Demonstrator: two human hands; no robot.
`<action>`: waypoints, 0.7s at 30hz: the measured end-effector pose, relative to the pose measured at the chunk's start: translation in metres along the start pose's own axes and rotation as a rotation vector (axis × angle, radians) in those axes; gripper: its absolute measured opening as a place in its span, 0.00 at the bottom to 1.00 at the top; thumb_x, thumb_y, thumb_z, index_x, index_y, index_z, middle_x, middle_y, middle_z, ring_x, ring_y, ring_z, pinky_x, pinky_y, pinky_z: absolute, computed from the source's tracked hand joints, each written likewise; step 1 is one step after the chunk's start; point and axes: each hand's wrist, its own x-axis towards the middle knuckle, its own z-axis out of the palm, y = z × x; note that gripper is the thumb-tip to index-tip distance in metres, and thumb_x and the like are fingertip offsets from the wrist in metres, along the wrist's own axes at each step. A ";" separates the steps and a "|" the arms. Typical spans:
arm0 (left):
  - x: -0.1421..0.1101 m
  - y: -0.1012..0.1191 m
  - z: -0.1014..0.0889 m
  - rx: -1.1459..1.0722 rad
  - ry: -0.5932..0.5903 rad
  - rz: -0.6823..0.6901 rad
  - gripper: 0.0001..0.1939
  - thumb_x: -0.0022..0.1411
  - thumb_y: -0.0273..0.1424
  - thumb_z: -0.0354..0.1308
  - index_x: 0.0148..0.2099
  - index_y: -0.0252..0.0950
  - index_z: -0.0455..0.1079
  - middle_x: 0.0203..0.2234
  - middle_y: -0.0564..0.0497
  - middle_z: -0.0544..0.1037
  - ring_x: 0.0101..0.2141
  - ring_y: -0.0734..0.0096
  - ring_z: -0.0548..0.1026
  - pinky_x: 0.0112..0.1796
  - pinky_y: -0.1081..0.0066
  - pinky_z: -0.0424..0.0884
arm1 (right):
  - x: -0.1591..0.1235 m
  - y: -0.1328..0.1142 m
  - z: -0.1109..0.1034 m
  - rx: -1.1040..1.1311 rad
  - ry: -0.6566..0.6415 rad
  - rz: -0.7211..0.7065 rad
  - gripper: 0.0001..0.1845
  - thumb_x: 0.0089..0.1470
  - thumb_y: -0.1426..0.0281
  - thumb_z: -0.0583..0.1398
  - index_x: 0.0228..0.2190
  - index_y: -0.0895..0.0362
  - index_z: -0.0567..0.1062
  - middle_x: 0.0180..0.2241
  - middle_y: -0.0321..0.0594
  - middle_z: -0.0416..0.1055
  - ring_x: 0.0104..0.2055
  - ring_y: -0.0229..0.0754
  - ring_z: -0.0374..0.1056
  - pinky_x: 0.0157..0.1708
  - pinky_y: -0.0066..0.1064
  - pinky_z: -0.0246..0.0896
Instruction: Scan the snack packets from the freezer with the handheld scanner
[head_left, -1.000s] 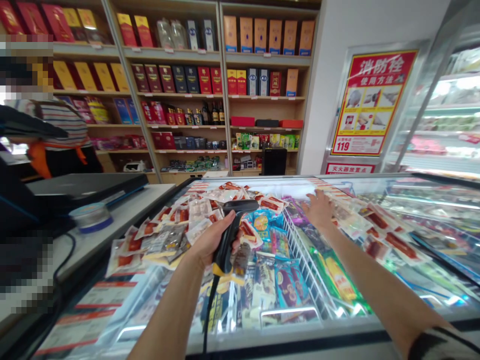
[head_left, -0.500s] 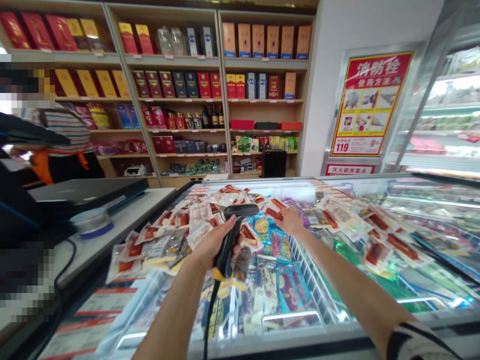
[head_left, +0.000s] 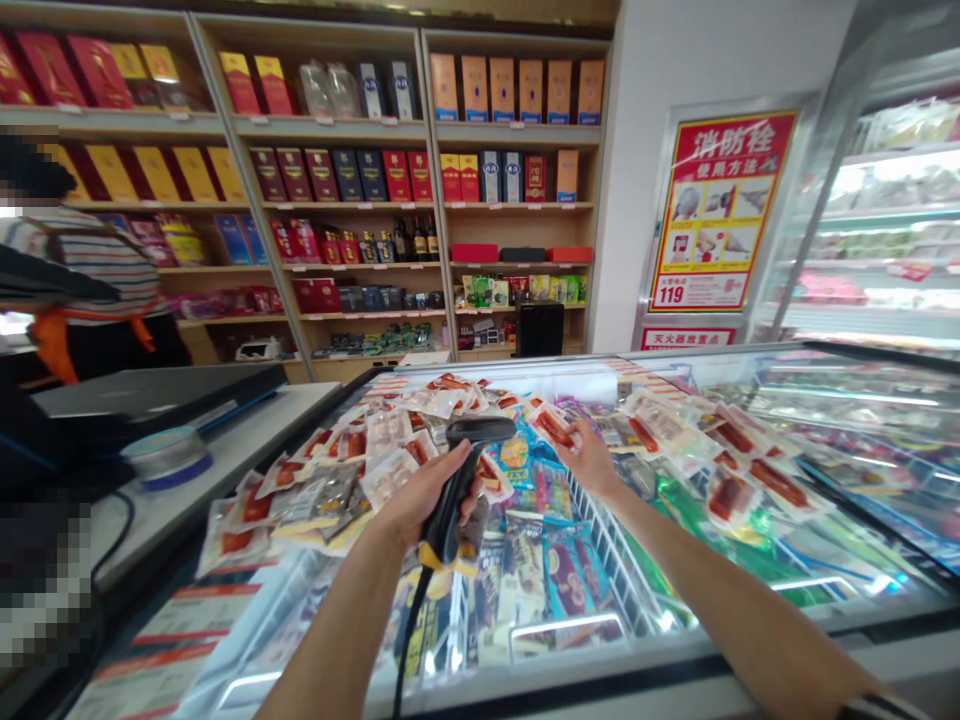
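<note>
My left hand is closed around the handle of a black handheld barcode scanner, its head upright and its cable hanging down. My right hand pinches the near corner of a clear packet of reddish-brown sausage, just right of the scanner head. Another red-brown packet shows behind the scanner, partly hidden by it. On the freezer's glass top, several similar packets lie piled to the left, and more sausage packets are spread to the right.
Under the glass, the chest freezer holds bagged goods in wire baskets. A counter with a roll of tape stands at left. A person in a striped top is beyond it. Shelves of boxes line the back wall.
My right hand has shifted slightly and now pinches the sausage packet at its edge, its face more visible. My left hand keeps hold of the scanner. The whole view has shifted a little.
</note>
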 end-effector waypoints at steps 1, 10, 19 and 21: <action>0.000 0.000 -0.001 -0.001 -0.010 0.002 0.16 0.50 0.43 0.50 0.28 0.33 0.59 0.17 0.54 0.66 0.15 0.80 0.64 0.16 0.78 0.59 | 0.000 0.000 0.000 -0.010 0.001 -0.005 0.13 0.44 0.62 0.51 0.32 0.56 0.62 0.27 0.35 0.68 0.28 0.38 0.63 0.28 0.26 0.54; 0.000 0.003 -0.006 -0.027 0.044 0.000 0.16 0.50 0.43 0.50 0.28 0.33 0.59 0.18 0.54 0.67 0.14 0.81 0.63 0.16 0.78 0.59 | 0.014 0.036 -0.022 -0.553 -0.080 0.117 0.16 0.48 0.61 0.49 0.38 0.56 0.65 0.34 0.43 0.68 0.36 0.43 0.64 0.34 0.32 0.53; -0.003 0.009 -0.009 -0.069 0.068 0.026 0.15 0.51 0.42 0.50 0.29 0.33 0.60 0.18 0.54 0.67 0.14 0.80 0.64 0.15 0.78 0.60 | 0.029 0.058 -0.040 -0.781 0.200 0.153 0.18 0.47 0.63 0.50 0.38 0.59 0.68 0.43 0.51 0.59 0.46 0.53 0.53 0.39 0.42 0.48; -0.004 0.010 -0.009 -0.063 0.077 0.026 0.15 0.50 0.42 0.50 0.28 0.33 0.60 0.18 0.53 0.67 0.14 0.81 0.63 0.15 0.78 0.60 | 0.039 0.044 -0.029 -0.741 0.198 0.074 0.18 0.48 0.65 0.49 0.40 0.57 0.67 0.46 0.49 0.56 0.47 0.52 0.52 0.41 0.42 0.46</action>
